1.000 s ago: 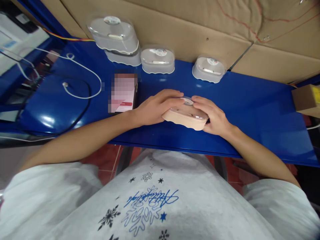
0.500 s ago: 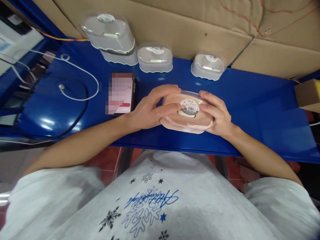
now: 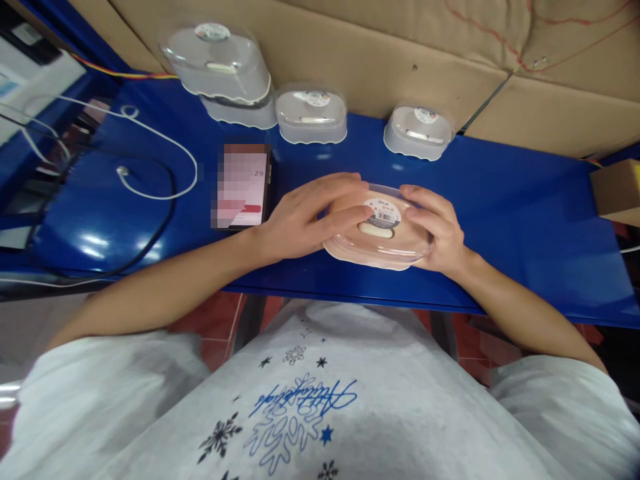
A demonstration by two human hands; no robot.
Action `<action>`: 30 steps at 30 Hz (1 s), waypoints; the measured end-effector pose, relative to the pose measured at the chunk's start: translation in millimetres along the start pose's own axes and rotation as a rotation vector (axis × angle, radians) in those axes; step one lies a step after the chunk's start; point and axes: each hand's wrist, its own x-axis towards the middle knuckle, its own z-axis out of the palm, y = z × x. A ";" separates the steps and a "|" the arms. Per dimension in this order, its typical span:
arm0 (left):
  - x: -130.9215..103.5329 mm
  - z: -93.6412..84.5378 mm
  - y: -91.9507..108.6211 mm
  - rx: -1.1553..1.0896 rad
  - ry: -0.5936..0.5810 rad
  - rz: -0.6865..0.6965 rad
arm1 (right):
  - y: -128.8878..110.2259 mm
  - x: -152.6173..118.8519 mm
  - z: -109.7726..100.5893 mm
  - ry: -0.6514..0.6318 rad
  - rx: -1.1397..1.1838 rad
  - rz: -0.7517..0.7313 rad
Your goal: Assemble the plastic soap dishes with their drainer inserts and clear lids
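Note:
Between my two hands is an oval plastic container [image 3: 395, 241], peach-coloured under a clear lid. A round printed label with a barcode sits on the lid, beside a pale oblong piece. My left hand [image 3: 315, 217] grips the container's left side, its thumb lying on the lid near the label and its fingers at the far edge. On the right side my right hand [image 3: 437, 230] holds it, with fingertips on the lid's far rim and by the label. Parts of the fingers are hidden behind the container.
Along the back of the blue table [image 3: 515, 220] stand a clear-lidded container [image 3: 311, 117], another container [image 3: 419, 133] and a stacked pair [image 3: 220, 63]. A phone [image 3: 243, 187] lies left of my hands. Cables [image 3: 170, 143] run across the left side; a cardboard box [image 3: 617, 190] is far right.
The held container has shifted slightly right and tilted a little, showing more of the pale piece on its lid. My left thumb has moved slightly right along with it. The phone's number went from 28 to 29.

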 end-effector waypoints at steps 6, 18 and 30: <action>-0.8 -1.6 -9.4 -0.012 0.032 0.226 | -0.4 -1.4 2.0 0.030 -0.032 0.034; -6.0 -5.7 -9.0 -0.016 -0.062 0.112 | -5.7 5.9 0.4 0.113 -0.063 -0.052; -2.6 -2.7 -7.9 -0.061 -0.059 0.079 | -7.1 7.5 2.1 0.111 -0.040 0.006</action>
